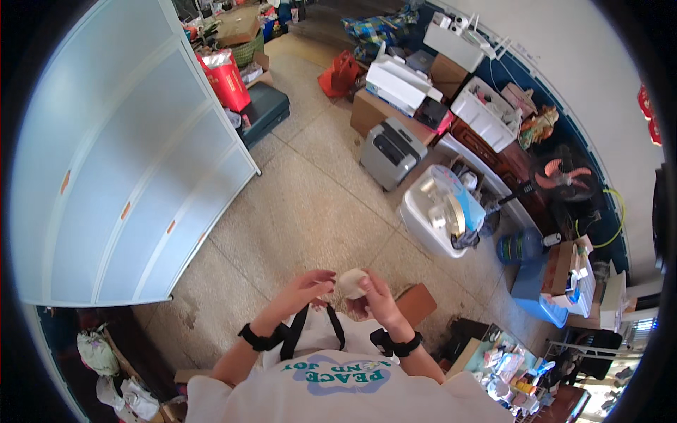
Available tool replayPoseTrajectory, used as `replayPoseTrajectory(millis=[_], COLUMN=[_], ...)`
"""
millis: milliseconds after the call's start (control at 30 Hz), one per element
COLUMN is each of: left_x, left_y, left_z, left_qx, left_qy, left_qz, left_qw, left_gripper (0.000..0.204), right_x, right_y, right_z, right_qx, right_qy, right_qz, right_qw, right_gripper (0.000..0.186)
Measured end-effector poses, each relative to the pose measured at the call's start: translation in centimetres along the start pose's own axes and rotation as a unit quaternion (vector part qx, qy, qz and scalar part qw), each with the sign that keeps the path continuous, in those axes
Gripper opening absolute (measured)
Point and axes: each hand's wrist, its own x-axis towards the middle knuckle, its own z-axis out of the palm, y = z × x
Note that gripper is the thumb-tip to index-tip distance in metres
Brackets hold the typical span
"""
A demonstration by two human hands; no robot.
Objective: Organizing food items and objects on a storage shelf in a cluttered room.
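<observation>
In front of my chest, my right hand (pixel 375 302) grips a small off-white rounded thing (pixel 350 283) between thumb and fingers. Its kind cannot be made out; it could be cloth or paper. My left hand (pixel 310 290) is just left of it, fingers apart and pointing toward it, holding nothing I can see. Each wrist wears a black band. Below the hands, against my white shirt, lies something white with black straps (pixel 337 330), partly hidden by my arms.
A brown box-like piece (pixel 416 304) is right of my right hand. Further right are a clear-white tub of metal pots (pixel 431 215), a grey suitcase (pixel 392 151) and a blue water bottle (pixel 520 248). Pale-blue panelled doors (pixel 134 162) fill the left. Tiled floor (pixel 310 211) lies ahead.
</observation>
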Motion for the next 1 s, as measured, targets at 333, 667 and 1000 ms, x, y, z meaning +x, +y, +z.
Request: replayPoseTrajectory(millis=[333, 667, 1000], left_x=[14.0, 27.2, 41.5], left_y=[10.2, 28.9, 39.6], left_z=[-12.0, -26.6, -45.8], left_qx=[-0.014, -0.268, -0.379], left_qy=[0.045, 0.247, 0.327], left_qz=[0.052, 0.151, 0.288], left_qw=[0.998, 0.919, 0.816], left_gripper=[0.029, 0.049, 0.041], right_x=[23.2, 52.5, 79.6], right_y=[-7.1, -25.4, -33.7], right_z=[1.8, 1.9, 3.1], right_qx=[-0.258, -0.260, -0.143], right_qy=[-0.099, -0.185, -0.171], right_qz=[-0.050, -0.140, -0.013], right_qw=[0.960, 0.937, 0.975], right_gripper=[0.038, 0.042, 0.033])
